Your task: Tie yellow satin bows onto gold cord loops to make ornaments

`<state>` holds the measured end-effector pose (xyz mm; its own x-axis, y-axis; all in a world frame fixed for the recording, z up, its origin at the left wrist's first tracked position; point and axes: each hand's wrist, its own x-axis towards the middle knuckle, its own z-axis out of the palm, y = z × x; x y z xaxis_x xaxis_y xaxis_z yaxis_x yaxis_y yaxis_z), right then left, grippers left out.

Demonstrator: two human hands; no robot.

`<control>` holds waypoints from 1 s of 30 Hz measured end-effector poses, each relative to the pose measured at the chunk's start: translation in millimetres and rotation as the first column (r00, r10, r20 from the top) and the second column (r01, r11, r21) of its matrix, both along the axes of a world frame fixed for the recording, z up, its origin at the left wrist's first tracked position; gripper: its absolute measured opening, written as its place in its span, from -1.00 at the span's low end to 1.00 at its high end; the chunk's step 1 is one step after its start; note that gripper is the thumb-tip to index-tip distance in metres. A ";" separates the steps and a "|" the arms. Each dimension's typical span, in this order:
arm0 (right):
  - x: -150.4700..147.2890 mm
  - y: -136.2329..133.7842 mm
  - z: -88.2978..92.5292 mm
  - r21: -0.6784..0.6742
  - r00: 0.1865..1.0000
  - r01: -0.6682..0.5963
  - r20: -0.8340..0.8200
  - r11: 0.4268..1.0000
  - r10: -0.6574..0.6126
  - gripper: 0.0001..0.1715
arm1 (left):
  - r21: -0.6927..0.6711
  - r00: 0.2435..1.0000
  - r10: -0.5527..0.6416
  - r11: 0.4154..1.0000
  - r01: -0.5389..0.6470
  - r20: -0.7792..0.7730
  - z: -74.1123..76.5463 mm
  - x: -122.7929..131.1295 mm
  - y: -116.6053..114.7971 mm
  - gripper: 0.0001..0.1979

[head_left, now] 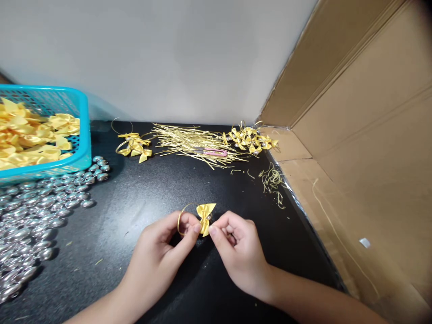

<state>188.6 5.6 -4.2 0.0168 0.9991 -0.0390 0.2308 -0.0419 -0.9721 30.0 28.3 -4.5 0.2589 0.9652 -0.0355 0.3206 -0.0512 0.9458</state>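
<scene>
A yellow ribbon bow (204, 215) is held up between my two hands over the black table. Pinched on its left side is my left hand (165, 243), thumb and forefinger closed on the bow. A loop of gold cord (179, 220) curves out beside the left fingers. My right hand (238, 247) has thumb and forefinger pressed together at the bow's lower right edge. A small shiny bead (209, 217) shows at the bow's right side. Whether the right fingertips grip the ribbon or the cord is hard to make out.
A blue basket (86, 130) of yellow bows stands at left, with silver beads (50, 202) before it. Gold strips (182, 139), pink-handled snips (216, 152), and finished-looking bows (251, 137) lie at the back. Cord scraps (272, 178) lie near the cardboard (364, 135).
</scene>
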 end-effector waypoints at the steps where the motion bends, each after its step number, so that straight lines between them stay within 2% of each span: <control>1: -0.1 -0.1 -0.2 -0.004 1.000 -0.003 -0.003 1.000 0.003 -0.72 | 0.007 1.000 -0.004 1.000 0.004 -0.006 -0.8 -0.5 -0.5 -0.80; 16: -0.6 -1.1 -1.6 -0.015 0.999 -0.010 -0.046 1.000 0.009 -0.74 | 0.131 0.999 0.009 0.991 -0.005 -0.035 -0.8 -0.9 -2.5 -0.85; 22: -0.8 -2.5 -3.8 -0.009 0.999 -0.015 -0.051 1.000 0.014 -0.74 | 0.199 0.997 0.069 0.978 -0.062 -0.028 -2.3 -1.8 -3.2 -0.91; 30: -1.3 -3.2 -3.7 -0.001 0.998 -0.013 -0.056 1.000 0.013 -0.74 | 0.259 0.997 0.059 0.965 -0.045 -0.050 -0.8 -1.9 -3.0 -0.90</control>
